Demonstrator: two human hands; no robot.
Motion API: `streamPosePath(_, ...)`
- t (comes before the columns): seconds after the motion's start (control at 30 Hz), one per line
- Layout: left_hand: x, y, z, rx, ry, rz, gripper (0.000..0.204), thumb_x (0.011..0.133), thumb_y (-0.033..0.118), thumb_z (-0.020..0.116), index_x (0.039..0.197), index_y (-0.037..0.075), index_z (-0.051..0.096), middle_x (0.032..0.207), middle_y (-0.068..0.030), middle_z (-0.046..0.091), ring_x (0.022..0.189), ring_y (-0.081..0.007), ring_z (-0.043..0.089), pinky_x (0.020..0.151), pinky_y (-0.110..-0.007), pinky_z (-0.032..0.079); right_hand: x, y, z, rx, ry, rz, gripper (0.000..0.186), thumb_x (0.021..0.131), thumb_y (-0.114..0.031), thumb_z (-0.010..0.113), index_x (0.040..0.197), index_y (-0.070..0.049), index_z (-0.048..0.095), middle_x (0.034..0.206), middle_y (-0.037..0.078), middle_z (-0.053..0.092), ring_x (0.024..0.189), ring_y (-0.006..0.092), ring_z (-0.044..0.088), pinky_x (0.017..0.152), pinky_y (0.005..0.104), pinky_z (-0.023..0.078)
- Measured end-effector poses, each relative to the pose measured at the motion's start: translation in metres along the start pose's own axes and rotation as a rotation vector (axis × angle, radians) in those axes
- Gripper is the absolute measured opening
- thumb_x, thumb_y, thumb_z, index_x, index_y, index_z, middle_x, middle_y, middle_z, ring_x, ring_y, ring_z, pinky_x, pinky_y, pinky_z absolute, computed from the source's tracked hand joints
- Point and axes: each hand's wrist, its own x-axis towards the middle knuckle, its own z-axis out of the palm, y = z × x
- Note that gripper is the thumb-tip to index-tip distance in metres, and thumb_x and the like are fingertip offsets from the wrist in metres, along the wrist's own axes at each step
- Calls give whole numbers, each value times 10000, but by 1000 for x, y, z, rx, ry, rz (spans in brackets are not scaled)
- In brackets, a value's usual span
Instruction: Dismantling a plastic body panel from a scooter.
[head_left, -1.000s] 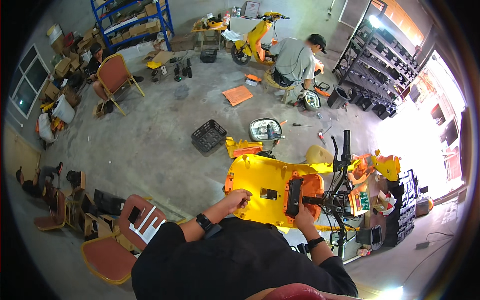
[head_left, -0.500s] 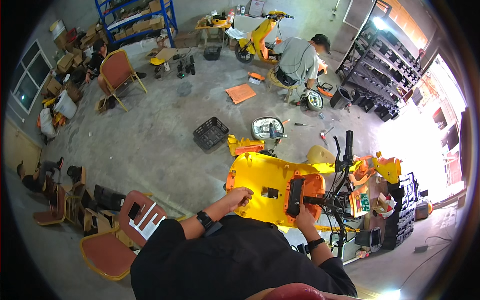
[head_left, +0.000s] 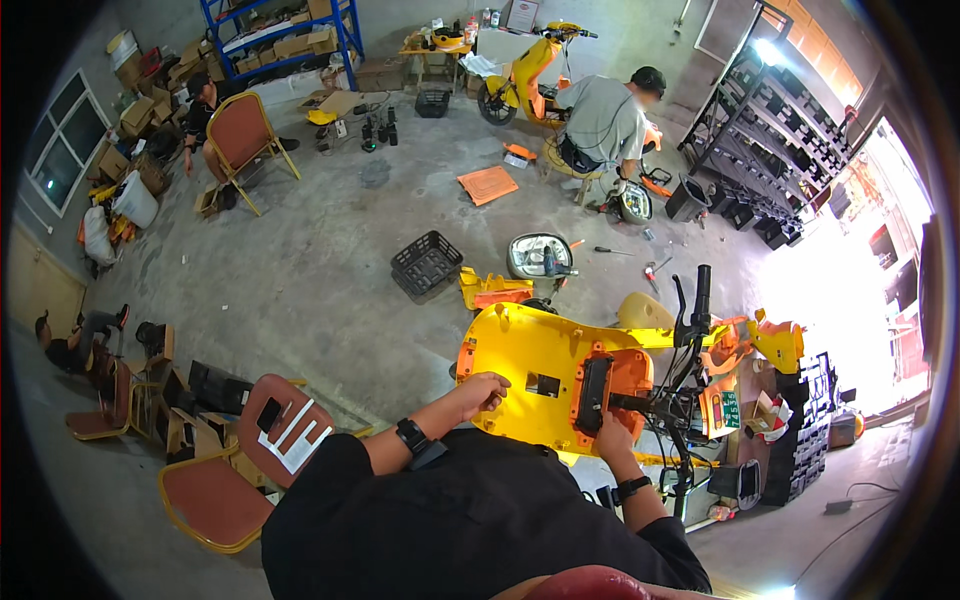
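Note:
A yellow scooter body panel [head_left: 500, 345] lies in front of me, with a rectangular hole through its middle. At its right end an orange frame [head_left: 633, 370] surrounds a long black part [head_left: 594, 388]. My left hand [head_left: 487, 393] hovers over the panel's near left edge, fingers curled together; whether something small is in them is hidden. Against the near end of the black part, my right hand [head_left: 614, 436] has its fingers closed, and what they pinch cannot be made out. Just right of it stand the scooter's handlebar [head_left: 702, 292] and a bundle of black cables [head_left: 680, 410].
Beyond the panel sit a black crate [head_left: 427, 264], yellow body parts [head_left: 490, 288] and a white-rimmed tray [head_left: 541, 256] holding a drill. A person [head_left: 610, 120] crouches near another yellow scooter [head_left: 527, 75]. Brown chairs [head_left: 215, 505] stand at my left, stacked black crates [head_left: 800, 440] at right.
The whole view has shifted slightly. Both hands keep nearly the same places, left over the panel's edge and right at the black part. The seated person at far left has moved an arm.

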Motion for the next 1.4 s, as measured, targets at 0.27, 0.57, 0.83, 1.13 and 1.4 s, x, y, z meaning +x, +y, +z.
streamPosePath(0.27,2,-1,-3,-17,-7,7,207,858,24,476,1055,-2,531,803,-55,542,603,-122,529,501,-250,425,-2,-6,-11,-47,-126,131,241,847,-160,502,1039,-21,546,1067,199,617,976,351,619,804,449,502)
streamPosePath(0.57,3,-1,-3,-11,-11,-3,211,873,37,456,1069,1,527,816,-56,539,599,-118,516,498,-244,412,7,11,16,-69,-12,-68,354,803,-119,535,1143,-25,502,1081,183,622,997,337,617,803,424,511)
streamPosePath(0.83,4,-1,-1,16,-10,-14,206,890,59,442,1072,4,522,824,-51,536,602,-113,502,502,-245,402,6,1,7,-172,-179,95,304,815,-176,561,1062,1,544,999,204,656,909,347,653,763,426,522)
streamPosePath(1.13,3,-2,-2,12,-14,-5,211,894,64,433,1077,5,522,826,-47,534,617,-112,495,511,-245,407,11,0,3,-189,-157,96,306,811,-181,567,1062,-6,547,992,207,661,893,348,658,751,426,526)
streamPosePath(1.4,3,-2,-3,26,-17,-7,225,896,82,418,1082,14,526,836,-43,532,634,-111,495,520,-246,409,13,-3,4,-188,-111,102,290,802,-187,578,1022,3,587,950,211,670,890,344,661,754,416,529)
